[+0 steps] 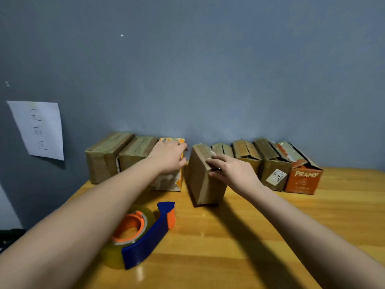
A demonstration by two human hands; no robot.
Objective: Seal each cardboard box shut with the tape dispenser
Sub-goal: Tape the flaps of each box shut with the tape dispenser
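Observation:
A row of cardboard boxes stands along the wall. My right hand (233, 172) grips the top right edge of a tilted brown box (203, 180) pulled out in front of the row. My left hand (167, 157) rests on top of an orange and white box (173, 180), fingers curled over it. Two taped brown boxes (116, 155) stand to its left. To the right stand several boxes with loose flaps (245, 153) and an orange box marked PRAMY (303, 180). The blue and orange tape dispenser (143, 234) lies on the wooden table (250, 236), near my left forearm, untouched.
A grey wall rises right behind the boxes. A white paper sheet with handwriting (39, 130) is stuck to the wall at the left. The table's left edge runs close to the dispenser; something dark (10, 236) lies below it.

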